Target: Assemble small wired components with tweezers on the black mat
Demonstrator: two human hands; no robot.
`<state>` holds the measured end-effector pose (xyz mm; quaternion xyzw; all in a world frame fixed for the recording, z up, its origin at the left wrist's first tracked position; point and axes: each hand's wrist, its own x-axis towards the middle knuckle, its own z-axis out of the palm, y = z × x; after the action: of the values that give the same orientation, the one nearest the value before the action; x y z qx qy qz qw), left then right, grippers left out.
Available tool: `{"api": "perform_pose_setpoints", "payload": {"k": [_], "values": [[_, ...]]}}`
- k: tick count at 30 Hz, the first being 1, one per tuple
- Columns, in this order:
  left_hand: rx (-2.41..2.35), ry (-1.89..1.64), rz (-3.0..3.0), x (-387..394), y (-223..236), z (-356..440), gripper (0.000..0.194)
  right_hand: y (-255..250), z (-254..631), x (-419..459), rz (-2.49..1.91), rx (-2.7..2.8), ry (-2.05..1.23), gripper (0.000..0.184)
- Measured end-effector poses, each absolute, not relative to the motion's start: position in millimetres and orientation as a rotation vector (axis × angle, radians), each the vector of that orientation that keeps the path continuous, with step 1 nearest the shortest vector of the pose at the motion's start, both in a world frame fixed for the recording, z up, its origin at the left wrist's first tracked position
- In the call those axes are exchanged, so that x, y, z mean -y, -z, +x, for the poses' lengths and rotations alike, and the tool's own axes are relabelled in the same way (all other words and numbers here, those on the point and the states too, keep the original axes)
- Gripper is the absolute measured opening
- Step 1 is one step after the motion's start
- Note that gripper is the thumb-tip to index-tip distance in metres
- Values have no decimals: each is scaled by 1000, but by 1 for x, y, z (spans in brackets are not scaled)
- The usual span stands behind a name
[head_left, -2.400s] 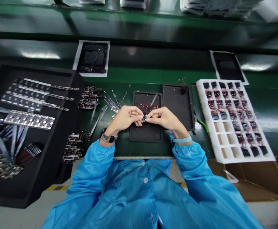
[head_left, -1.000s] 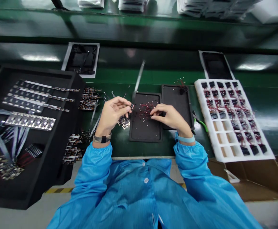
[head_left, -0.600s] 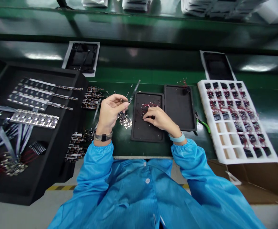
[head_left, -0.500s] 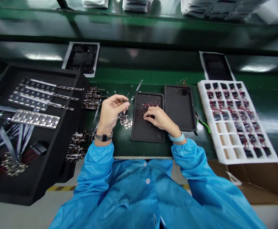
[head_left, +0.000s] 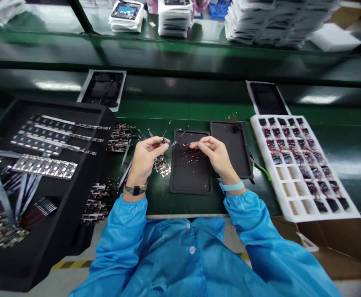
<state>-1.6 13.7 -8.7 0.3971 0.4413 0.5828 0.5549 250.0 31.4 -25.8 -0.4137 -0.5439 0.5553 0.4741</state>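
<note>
A small circuit board [head_left: 163, 142] is held by the left hand [head_left: 145, 159], pinched between thumb and forefinger, raised over the green bench [head_left: 158, 202]. From the board a thin ribbon cable [head_left: 179, 136] is extended, its long axis being slanted away from the person and toward the right, across the upper left corner of a black tray [head_left: 186, 183]. The ribbon's free end is pointed past the right hand [head_left: 217, 154], not at it.

The right hand is positioned above the same tray, with fingers partly bent and thumb brought near the forefinger; whether anything is gripped there cannot be determined. A loose heap of red-wired parts [head_left: 191, 156] is found on the tray, between the two hands, just below the right fingertips. The right hand is therefore the nearer to the heap, the left being set apart on its far side. No single direction can be assigned to the wires, which are scattered.

Beneath the left hand, a cluster of boards [head_left: 162, 167] is noted, placed just beside the tray's left edge.
</note>
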Motion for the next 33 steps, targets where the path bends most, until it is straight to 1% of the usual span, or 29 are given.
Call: {"api": "perform_pose_setpoints", "payload": {"k": [4, 11, 18, 23, 27, 33], "values": [[-1062, -1341, 938, -12, 7, 2, 20, 31, 255, -34, -1075, 1266, -1396, 26], [-1084, -1327, 970, -12, 10, 4, 19, 28, 256, -31, -1131, 1318, -1523, 33], [-1102, -1327, 1016, -12, 10, 3, 19, 26, 256, -27, -1140, 1312, -1516, 23], [-1057, -1349, 1045, -11, 9, 3, 15, 27, 257, -27, -1143, 1395, -1472, 19], [-1023, -1365, 1059, -11, 8, 4, 11, 29, 259, -28, -1151, 1408, -1455, 20], [-1065, -1358, 1094, -11, 7, 5, 13, 26, 257, -27, -1168, 1478, -1412, 25]]}}
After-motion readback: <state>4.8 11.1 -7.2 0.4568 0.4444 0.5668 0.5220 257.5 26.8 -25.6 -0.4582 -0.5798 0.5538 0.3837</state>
